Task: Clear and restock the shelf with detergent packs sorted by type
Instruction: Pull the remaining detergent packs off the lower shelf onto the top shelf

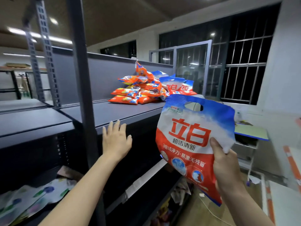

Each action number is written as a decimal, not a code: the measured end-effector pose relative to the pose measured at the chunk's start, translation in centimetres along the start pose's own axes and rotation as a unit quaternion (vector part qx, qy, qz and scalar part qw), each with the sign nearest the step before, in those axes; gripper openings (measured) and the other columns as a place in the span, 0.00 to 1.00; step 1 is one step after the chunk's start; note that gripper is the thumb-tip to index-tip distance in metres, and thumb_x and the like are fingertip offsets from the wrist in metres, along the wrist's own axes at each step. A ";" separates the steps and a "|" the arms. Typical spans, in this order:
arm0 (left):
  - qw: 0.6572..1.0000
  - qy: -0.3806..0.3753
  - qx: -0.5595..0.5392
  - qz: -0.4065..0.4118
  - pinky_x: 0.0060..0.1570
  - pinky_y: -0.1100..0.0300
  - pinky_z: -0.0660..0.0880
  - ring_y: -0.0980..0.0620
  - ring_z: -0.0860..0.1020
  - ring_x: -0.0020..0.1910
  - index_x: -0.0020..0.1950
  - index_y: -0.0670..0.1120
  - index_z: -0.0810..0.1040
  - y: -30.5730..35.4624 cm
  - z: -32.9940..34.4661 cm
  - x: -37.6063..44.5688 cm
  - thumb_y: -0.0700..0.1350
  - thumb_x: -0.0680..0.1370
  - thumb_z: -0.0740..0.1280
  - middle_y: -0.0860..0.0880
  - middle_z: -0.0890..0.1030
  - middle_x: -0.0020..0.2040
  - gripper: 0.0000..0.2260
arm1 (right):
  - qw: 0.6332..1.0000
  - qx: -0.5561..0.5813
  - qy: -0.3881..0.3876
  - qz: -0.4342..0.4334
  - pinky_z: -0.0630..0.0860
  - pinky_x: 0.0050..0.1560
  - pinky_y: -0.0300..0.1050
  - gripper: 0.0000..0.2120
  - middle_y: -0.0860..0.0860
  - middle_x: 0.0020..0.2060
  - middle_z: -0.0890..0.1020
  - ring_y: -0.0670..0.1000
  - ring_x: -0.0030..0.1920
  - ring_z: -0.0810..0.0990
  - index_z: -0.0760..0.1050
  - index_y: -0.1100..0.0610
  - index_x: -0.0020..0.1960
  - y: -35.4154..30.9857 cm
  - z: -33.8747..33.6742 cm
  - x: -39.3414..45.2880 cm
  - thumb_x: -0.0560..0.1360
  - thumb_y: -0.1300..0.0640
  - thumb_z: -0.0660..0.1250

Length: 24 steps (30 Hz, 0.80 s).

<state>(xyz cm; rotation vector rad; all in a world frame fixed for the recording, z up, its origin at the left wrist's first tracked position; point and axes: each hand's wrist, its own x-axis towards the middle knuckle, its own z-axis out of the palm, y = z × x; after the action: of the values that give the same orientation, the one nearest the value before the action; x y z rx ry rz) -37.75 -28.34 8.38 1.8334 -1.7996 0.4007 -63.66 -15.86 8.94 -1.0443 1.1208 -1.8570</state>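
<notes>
Beside shelf edge, left hand spread

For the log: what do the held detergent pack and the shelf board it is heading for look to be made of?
Detergent pack: glossy printed plastic film, likely; it creases where the right hand pinches its edge, and a handle hole is punched through the top. Shelf board: probably painted sheet metal, dark grey and matte, with a thin folded front lip and slotted steel uprights beside it.
</notes>
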 end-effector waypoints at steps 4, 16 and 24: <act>0.997 -0.010 0.076 0.006 0.72 0.41 0.41 0.43 0.45 0.77 0.77 0.49 0.54 0.9 2.8 3.6 0.54 0.80 0.55 0.46 0.50 0.78 0.27 | 0.999 0.002 0.013 -0.037 0.80 0.30 0.43 0.13 0.48 0.35 0.85 0.50 0.33 0.84 0.82 0.47 0.40 0.1 -1.6 3.9 0.79 0.53 0.62; 0.984 0.175 0.013 -0.020 0.56 0.42 0.67 0.39 0.76 0.47 0.44 0.40 0.78 5.0 9.8 11.0 0.46 0.72 0.60 0.41 0.80 0.45 0.11 | 0.995 0.012 0.053 -0.080 0.82 0.37 0.45 0.10 0.47 0.37 0.86 0.49 0.36 0.85 0.81 0.50 0.43 2.2 -1.5 17.7 0.79 0.53 0.62; 0.974 0.095 -0.195 0.070 0.61 0.51 0.66 0.48 0.74 0.60 0.61 0.46 0.76 13.4 12.8 15.9 0.53 0.76 0.60 0.48 0.78 0.58 0.18 | 0.996 0.027 0.063 -0.059 0.79 0.51 0.60 0.07 0.51 0.40 0.86 0.57 0.42 0.85 0.80 0.49 0.45 3.8 -1.5 25.6 0.78 0.52 0.64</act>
<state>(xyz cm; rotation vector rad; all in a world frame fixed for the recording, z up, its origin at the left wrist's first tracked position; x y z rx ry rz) -51.85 -48.27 9.11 1.3588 -1.7364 0.2428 -74.96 -39.00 11.96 -0.9931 1.0947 -2.0591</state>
